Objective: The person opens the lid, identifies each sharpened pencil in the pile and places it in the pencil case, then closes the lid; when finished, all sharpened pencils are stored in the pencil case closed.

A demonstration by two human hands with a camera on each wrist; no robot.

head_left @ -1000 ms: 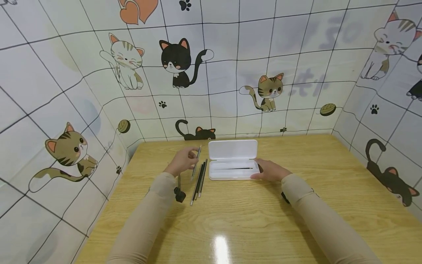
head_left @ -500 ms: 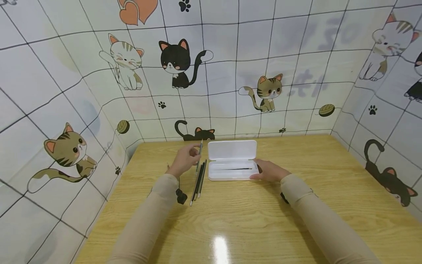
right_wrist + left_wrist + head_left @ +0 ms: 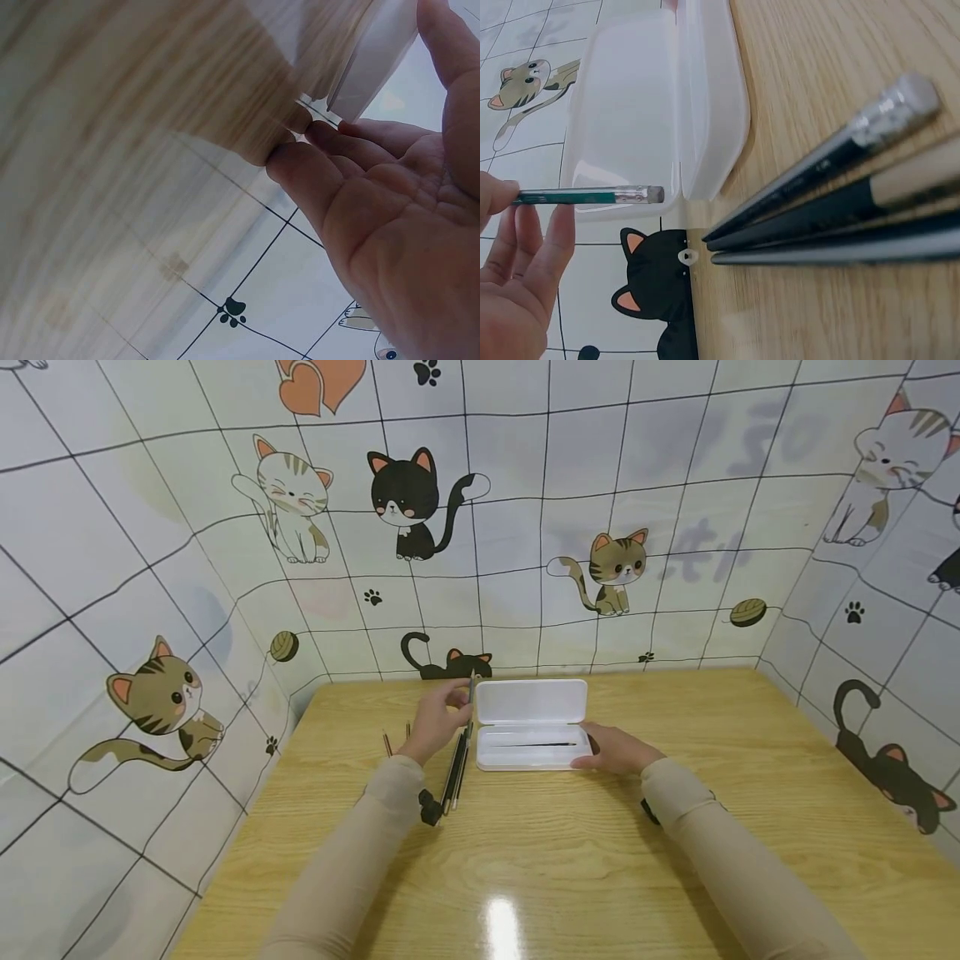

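Observation:
My left hand (image 3: pixel 438 718) pinches a green pencil (image 3: pixel 577 196) between thumb and fingers, its eraser end pointing toward the case in the left wrist view. In the head view the pencil stands upright just left of the white pencil case (image 3: pixel 525 762). That case lies open, lid (image 3: pixel 531 702) tipped back, with one thin dark pencil (image 3: pixel 534 744) inside. My right hand (image 3: pixel 618 748) grips the case's right end, thumb at the front corner and fingers behind. Several dark pencils (image 3: pixel 454 777) lie between my left hand and the case; the left wrist view shows eraser ends on some.
Two thin pencil tips (image 3: pixel 387 743) show beyond my left forearm, which hides the rest of them. A wall sheet printed with cats (image 3: pixel 408 514) rises behind the wooden table (image 3: pixel 562 860) and at both sides. A small black block (image 3: pixel 430 808) sits by the left sleeve.
My left hand has moved right and slightly back toward the case with the green pencil, which has turned more upright. The right hand has stayed at the case's end.

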